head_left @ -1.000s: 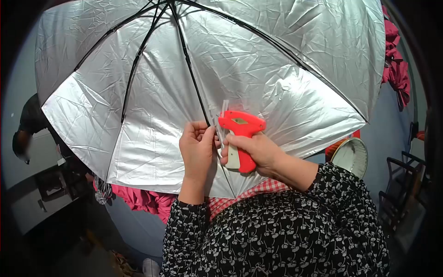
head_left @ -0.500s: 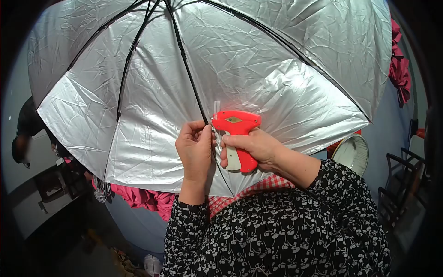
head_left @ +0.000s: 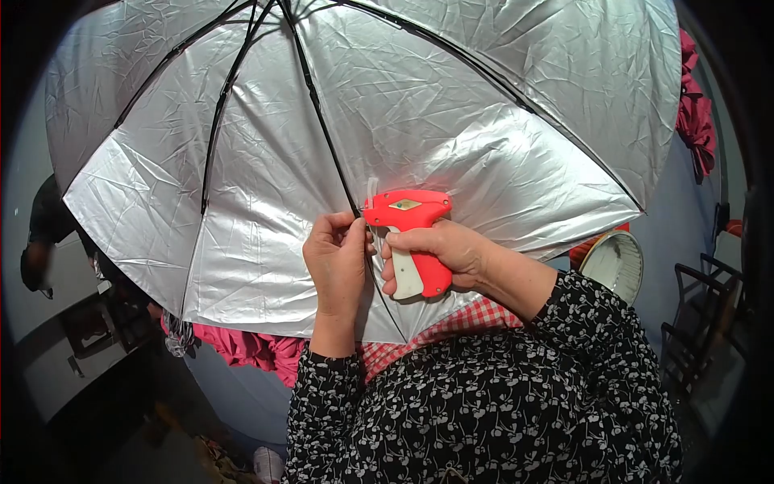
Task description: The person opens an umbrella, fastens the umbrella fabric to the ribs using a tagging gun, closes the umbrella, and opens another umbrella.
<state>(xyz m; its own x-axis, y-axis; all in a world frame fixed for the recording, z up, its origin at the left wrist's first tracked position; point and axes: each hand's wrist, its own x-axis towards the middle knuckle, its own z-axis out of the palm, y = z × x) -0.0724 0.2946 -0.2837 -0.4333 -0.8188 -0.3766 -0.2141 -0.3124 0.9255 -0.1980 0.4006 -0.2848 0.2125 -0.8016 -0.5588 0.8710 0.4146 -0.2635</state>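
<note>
An umbrella with silver lining (head_left: pixel 451 121) spreads wide with its inside facing me. My left hand (head_left: pixel 337 258) pinches the lower part of a black umbrella rib (head_left: pixel 326 129) together with the cloth around it. In my right hand (head_left: pixel 435 254) is a red tagging gun (head_left: pixel 409 211) with a white trigger, my fingers wrapped round its handle. The gun's nose points left and sits right at the rib, beside my left fingertips; whether its needle is in the cloth is hidden.
Pink cloth (head_left: pixel 250 351) bunches under the umbrella's lower edge, and more pink cloth (head_left: pixel 696 121) lies at the right. A round metal-rimmed container (head_left: pixel 614 266) stands right of my right forearm. Another person (head_left: pixel 48 234) is at the far left. Dark chairs (head_left: pixel 701 315) stand at the right.
The tagging gun in my right hand has moved left, up against the rib at my left fingertips. The umbrella and my left hand have shifted slightly left.
</note>
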